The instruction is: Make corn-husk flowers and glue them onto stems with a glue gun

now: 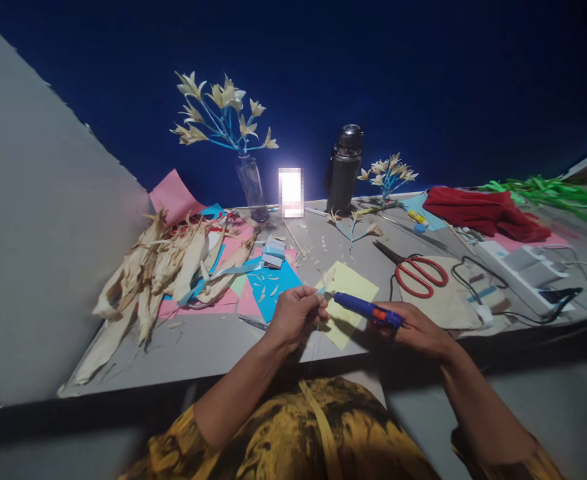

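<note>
My left hand (296, 315) is closed in a pinch on a small husk flower (325, 280) with pale petals and a light blue base. My right hand (420, 328) is wrapped round a dark blue glue gun (358, 308) with an orange part. The gun's nozzle points left and meets the flower's base or lies very close to it; I cannot tell which. Thin glue-like strands hang below my left fingers. Beneath both hands lies a yellow paper sheet (356, 283). Just beyond it rests a small branched husk-flower stem (352, 238).
Dried corn husks (160, 267) and coloured papers cover the left side. A glass vase (251, 187) of husk flowers, a bright lit screen (291, 193) and a flask (344, 173) stand at the back. Red-handled scissors (420, 275), a cloth (488, 210) and a power strip (523, 273) lie right.
</note>
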Demonstrator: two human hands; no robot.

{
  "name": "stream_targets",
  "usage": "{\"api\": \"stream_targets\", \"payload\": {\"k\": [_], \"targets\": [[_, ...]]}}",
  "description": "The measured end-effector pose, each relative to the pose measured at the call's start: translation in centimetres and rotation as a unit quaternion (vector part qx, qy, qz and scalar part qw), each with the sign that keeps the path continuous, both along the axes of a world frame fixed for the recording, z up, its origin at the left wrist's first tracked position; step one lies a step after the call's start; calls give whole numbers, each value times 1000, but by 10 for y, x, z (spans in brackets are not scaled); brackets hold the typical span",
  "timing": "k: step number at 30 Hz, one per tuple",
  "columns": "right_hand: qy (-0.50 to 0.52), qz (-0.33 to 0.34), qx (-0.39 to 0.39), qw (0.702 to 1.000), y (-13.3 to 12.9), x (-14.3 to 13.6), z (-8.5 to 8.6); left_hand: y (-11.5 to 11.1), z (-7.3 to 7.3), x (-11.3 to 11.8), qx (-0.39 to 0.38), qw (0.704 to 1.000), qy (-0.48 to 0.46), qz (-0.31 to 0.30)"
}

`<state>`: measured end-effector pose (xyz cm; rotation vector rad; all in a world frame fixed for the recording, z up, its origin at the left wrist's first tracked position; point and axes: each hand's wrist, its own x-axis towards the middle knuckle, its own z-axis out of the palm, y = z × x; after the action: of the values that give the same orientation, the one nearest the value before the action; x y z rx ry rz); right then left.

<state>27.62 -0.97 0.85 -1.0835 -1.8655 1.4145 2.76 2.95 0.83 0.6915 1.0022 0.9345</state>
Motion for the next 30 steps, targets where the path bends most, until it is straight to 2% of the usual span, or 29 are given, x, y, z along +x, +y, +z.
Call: {"api": "stream_targets", "payload": {"k": [6,13,23,30], "targets": [[-8,-3,3,1000,1,1,-3,0,2,-1,-11,1000,0,2],[38,-51,-23,998,-2,1,-3,1,1,-4,-43,999,-27,-2],[64,-70,-33,995,3,0,-4,5,5,-8,-61,997,-46,25],[42,-157,0,987,5,-4,-1,11,4,-11,-40,998,-39,38]]}}
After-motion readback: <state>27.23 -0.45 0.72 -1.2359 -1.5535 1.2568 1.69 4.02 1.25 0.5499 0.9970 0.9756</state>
